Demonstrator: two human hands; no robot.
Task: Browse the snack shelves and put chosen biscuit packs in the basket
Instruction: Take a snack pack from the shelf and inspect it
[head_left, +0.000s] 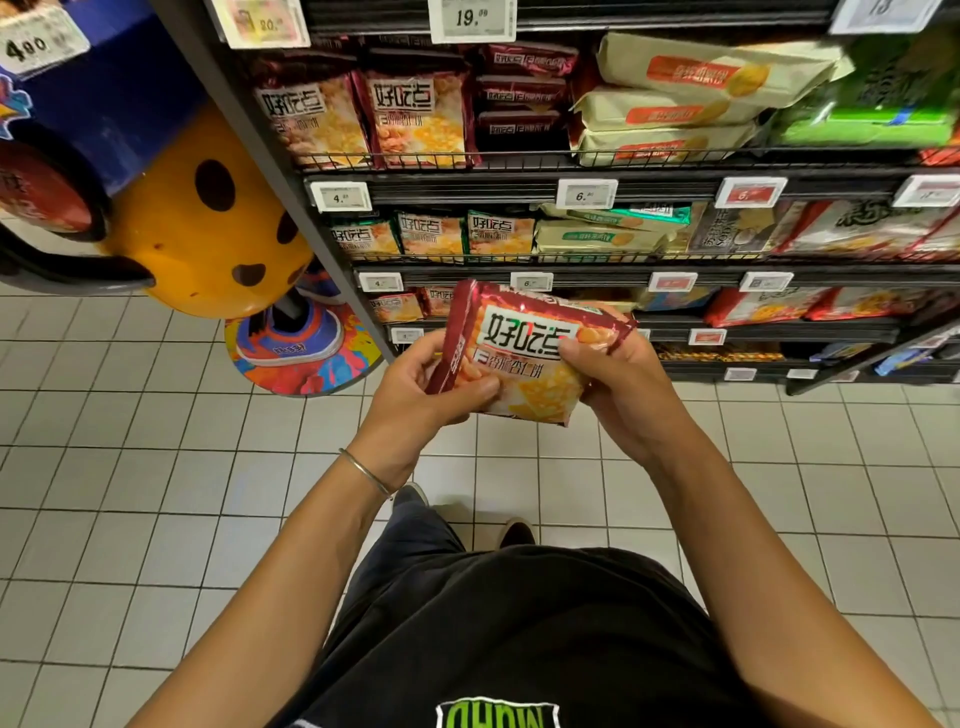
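Observation:
A red and orange biscuit pack (524, 353) with white label and black characters is held face up in front of the shelves, above the tiled floor. My left hand (426, 387) grips its left edge, thumb on the front. My right hand (618, 379) grips its right edge, thumb pressed on the front near the label. Matching red packs (415, 111) stand on the upper shelf. No basket is in view.
Dark wire-fronted shelves (571, 192) with price tags hold green packs (498, 231), cream packs (675, 93) and other biscuits. At the left stands an orange spotted display figure (208, 218) on a colourful round base (301, 358). White floor tiles spread below.

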